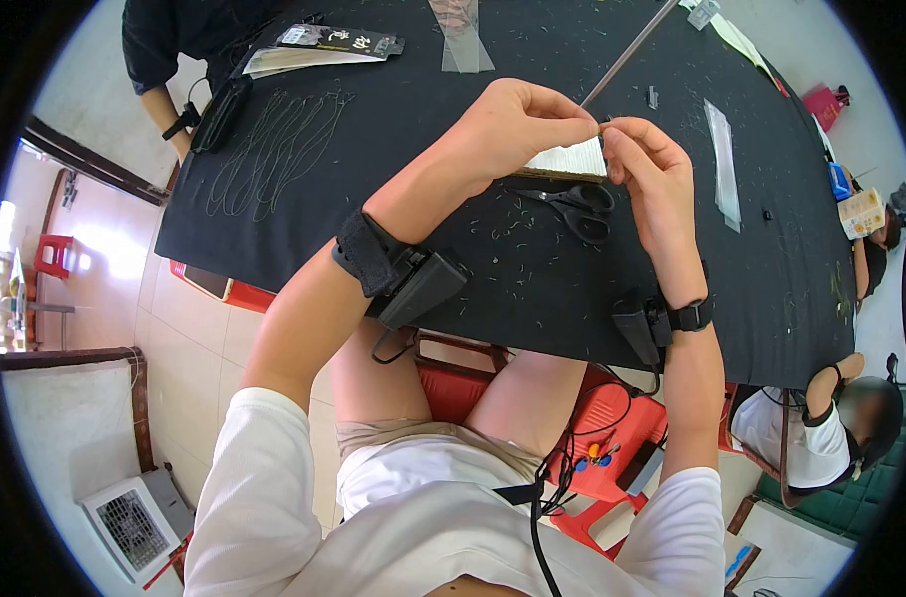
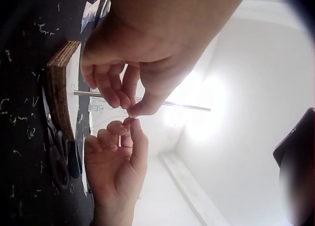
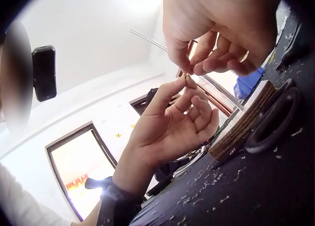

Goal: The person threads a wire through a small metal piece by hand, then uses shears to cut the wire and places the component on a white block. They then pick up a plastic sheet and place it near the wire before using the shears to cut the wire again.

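Observation:
In the head view my left hand [image 1: 513,129] and right hand [image 1: 659,174] meet tip to tip above the table. Thumb and forefinger of each pinch the same tiny gold-coloured piece [image 3: 185,75], mostly hidden by the fingertips; I cannot tell its kind. A fine thread [image 2: 105,121] runs near the fingers in the left wrist view. Just behind and below the hands lies a thick wooden board [image 2: 60,95] with a white top. A thin metal rod [image 1: 627,55] stands up from it. Black-handled scissors [image 1: 580,211] lie beside the board, on the near side.
Thin clippings dot the black-covered table [image 1: 373,189]. Loops of green line [image 1: 274,154] and a printed packet [image 1: 339,42] lie to the left, a clear plastic strip [image 1: 722,164] to the right. Other people sit around the table; a red stool [image 1: 612,438] stands by my legs.

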`<state>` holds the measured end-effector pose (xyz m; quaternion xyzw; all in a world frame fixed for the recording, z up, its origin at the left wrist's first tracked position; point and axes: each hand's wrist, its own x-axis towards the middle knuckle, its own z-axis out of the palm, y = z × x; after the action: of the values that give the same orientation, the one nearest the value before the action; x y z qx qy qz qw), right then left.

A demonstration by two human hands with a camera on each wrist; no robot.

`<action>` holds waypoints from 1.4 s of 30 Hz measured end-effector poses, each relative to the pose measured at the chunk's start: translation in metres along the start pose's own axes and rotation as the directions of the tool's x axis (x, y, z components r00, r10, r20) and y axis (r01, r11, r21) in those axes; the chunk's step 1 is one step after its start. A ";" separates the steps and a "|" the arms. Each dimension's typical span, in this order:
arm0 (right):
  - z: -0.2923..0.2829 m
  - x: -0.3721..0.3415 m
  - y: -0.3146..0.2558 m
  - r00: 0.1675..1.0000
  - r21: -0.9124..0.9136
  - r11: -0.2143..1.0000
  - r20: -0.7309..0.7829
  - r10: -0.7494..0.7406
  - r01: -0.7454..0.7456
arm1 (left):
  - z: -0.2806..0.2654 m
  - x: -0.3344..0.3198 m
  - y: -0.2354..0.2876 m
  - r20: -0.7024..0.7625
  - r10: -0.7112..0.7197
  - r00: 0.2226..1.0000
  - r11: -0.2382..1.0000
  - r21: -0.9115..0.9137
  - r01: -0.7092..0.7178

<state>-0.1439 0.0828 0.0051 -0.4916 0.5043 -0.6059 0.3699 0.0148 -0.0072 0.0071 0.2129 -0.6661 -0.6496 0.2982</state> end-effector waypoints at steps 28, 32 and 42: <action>0.005 -0.003 -0.004 0.993 -0.104 0.988 0.047 -0.109 0.113 | 0.002 0.001 0.006 -0.069 -0.040 0.997 0.998 0.052 0.044; 0.003 -0.004 -0.004 0.984 -0.200 0.974 0.165 -0.068 0.101 | 0.002 0.000 0.004 0.053 -0.053 0.997 0.991 0.122 0.046; 0.004 -0.006 -0.004 0.958 -0.358 0.917 0.278 -0.076 0.177 | 0.000 -0.001 0.005 0.100 0.059 0.993 0.993 0.094 -0.069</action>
<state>-0.1387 0.0881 0.0074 -0.6603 0.5262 -0.4504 0.2901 0.0162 -0.0056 0.0117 0.1737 -0.7172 -0.6161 0.2754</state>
